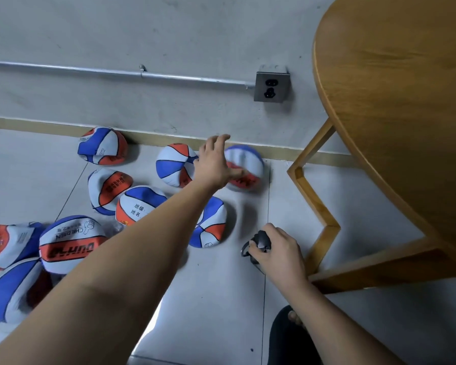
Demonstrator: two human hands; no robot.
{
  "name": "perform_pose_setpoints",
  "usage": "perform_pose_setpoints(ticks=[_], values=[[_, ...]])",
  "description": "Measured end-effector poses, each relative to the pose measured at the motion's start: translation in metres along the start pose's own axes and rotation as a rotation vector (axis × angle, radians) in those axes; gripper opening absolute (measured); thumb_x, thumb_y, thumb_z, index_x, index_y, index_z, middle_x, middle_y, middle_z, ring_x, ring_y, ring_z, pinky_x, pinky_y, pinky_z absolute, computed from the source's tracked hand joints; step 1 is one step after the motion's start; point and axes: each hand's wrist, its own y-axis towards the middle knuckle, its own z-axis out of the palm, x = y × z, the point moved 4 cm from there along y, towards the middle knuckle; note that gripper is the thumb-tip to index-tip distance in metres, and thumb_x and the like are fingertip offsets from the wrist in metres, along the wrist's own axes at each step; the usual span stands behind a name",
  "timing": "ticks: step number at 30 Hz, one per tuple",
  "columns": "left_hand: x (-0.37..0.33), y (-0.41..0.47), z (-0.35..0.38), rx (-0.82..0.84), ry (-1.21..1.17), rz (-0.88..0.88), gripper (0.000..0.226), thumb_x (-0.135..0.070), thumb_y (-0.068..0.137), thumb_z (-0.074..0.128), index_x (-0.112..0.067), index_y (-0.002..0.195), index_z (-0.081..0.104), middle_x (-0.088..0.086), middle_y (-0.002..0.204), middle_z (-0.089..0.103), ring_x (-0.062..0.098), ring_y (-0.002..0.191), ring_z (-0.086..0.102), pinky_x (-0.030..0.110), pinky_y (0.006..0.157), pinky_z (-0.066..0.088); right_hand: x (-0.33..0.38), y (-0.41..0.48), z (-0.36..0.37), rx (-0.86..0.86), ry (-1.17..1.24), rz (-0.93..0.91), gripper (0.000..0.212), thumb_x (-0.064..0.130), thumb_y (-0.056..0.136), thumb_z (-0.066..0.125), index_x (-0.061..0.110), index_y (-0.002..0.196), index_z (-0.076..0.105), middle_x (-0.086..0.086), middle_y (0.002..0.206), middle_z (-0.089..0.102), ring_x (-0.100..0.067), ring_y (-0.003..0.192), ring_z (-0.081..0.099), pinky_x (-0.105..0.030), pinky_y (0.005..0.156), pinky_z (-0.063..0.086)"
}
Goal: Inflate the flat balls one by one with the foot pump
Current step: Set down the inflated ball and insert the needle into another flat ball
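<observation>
Flat balls [108, 191] lie clustered on the floor [221, 299] by the wall [142, 35]. The left hand [213, 162], fingers spread, reaches for the blurred ball [248, 164] beside it, probably the next to fill. The right hand [274, 248] grips a black piece [259, 241], likely the pump's, kept ready.

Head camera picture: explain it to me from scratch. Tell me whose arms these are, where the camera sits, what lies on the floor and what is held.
There is no machine here: a person works with bare hands, and the one camera sits on their head, looking forward and down. So both arms entering from the bottom are the wearer's own. The left hand stretches out, fingers spread, to a blurred ball by the wall. The right hand grips a small black object; whether it belongs to the pump cannot be told. On the tiled floor lie red, white and blue balls, most dented and flat. A wooden table stands at right, with a wall socket behind.
</observation>
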Motion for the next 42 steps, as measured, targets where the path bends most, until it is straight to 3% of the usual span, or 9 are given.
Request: perform_pose_setpoints(ticks=[3,12,19,21,25,30,33,37,42], values=[[0.024,-0.016,0.009,0.037,0.048,-0.036,0.108,-0.067,0.064,0.091,-0.034,0.153,0.039,-0.001,0.153,0.043,0.029,0.141,0.043,0.052,0.105,0.045,-0.002,-0.002,0.000,0.001,-0.003,0.017,0.036,0.049,0.087,0.074,0.034,0.088,0.040,0.008,0.081,0.054,-0.020,0.070,0.059,-0.042,0.060,0.057],[0.088,-0.056,0.037,0.224,0.128,-0.155,0.115,-0.070,0.064,0.088,-0.034,0.158,0.032,0.003,0.160,0.037,0.031,0.148,0.036,0.061,0.111,0.046,-0.001,-0.004,-0.001,-0.022,-0.092,-0.041,0.038,0.060,0.091,0.064,0.028,0.097,0.044,0.006,0.095,0.048,-0.027,0.085,0.059,-0.046,0.063,0.054],[0.127,-0.091,0.065,0.509,0.258,-0.232,0.146,-0.069,0.049,0.097,-0.048,0.163,0.009,0.004,0.175,0.008,0.039,0.159,0.015,0.067,0.120,0.034,-0.001,0.001,-0.008,-0.093,-0.008,0.000,0.030,0.034,0.091,0.080,0.022,0.094,0.052,0.003,0.091,0.062,-0.025,0.081,0.060,-0.038,0.064,0.053],[0.133,-0.098,0.069,0.479,0.269,-0.245,0.147,-0.064,0.052,0.098,-0.050,0.163,0.003,0.004,0.173,0.009,0.041,0.155,0.020,0.066,0.118,0.036,-0.003,0.000,-0.006,-0.083,-0.010,0.012,0.025,0.031,0.093,0.079,0.023,0.094,0.055,0.003,0.086,0.065,-0.025,0.077,0.062,-0.036,0.061,0.052],[0.142,-0.104,0.069,0.362,0.241,-0.336,0.144,-0.062,0.055,0.094,-0.051,0.163,-0.001,0.012,0.152,0.036,0.041,0.138,0.041,0.064,0.110,0.039,-0.006,-0.005,-0.003,-0.082,-0.034,0.022,0.023,0.027,0.094,0.080,0.023,0.094,0.057,-0.001,0.075,0.068,-0.033,0.068,0.064,-0.036,0.053,0.049],[0.139,-0.123,0.062,0.254,0.164,-0.304,0.125,-0.057,0.058,0.086,-0.048,0.160,0.014,0.007,0.128,0.046,0.037,0.128,0.049,0.054,0.104,0.041,-0.002,-0.005,-0.007,-0.106,-0.021,0.035,0.021,0.028,0.097,0.079,0.023,0.095,0.059,-0.001,0.078,0.070,-0.024,0.064,0.060,-0.025,0.056,0.039],[0.131,-0.132,0.044,0.191,0.094,-0.281,0.116,-0.056,0.062,0.086,-0.049,0.158,0.020,0.004,0.124,0.053,0.033,0.124,0.052,0.052,0.103,0.045,0.004,-0.004,-0.009,-0.095,0.020,0.061,0.021,0.033,0.097,0.078,0.025,0.096,0.059,0.000,0.082,0.070,-0.022,0.070,0.059,-0.029,0.057,0.046],[0.107,-0.146,-0.007,0.118,-0.034,-0.190,0.118,-0.059,0.058,0.090,-0.051,0.155,0.024,-0.001,0.127,0.060,0.028,0.118,0.055,0.049,0.098,0.053,0.027,-0.003,-0.018,-0.083,0.071,0.075,0.029,0.035,0.095,0.079,0.026,0.088,0.052,0.000,0.070,0.060,-0.027,0.065,0.056,-0.039,0.054,0.051],[0.063,-0.163,-0.087,0.027,-0.201,-0.111,0.115,-0.047,0.061,0.100,-0.054,0.152,0.030,-0.014,0.135,0.059,0.018,0.122,0.058,0.040,0.099,0.052,0.078,-0.009,-0.044,-0.064,0.234,0.031,0.024,0.026,0.093,0.080,0.024,0.083,0.058,0.016,0.069,0.064,-0.010,0.070,0.060,-0.029,0.062,0.049]])
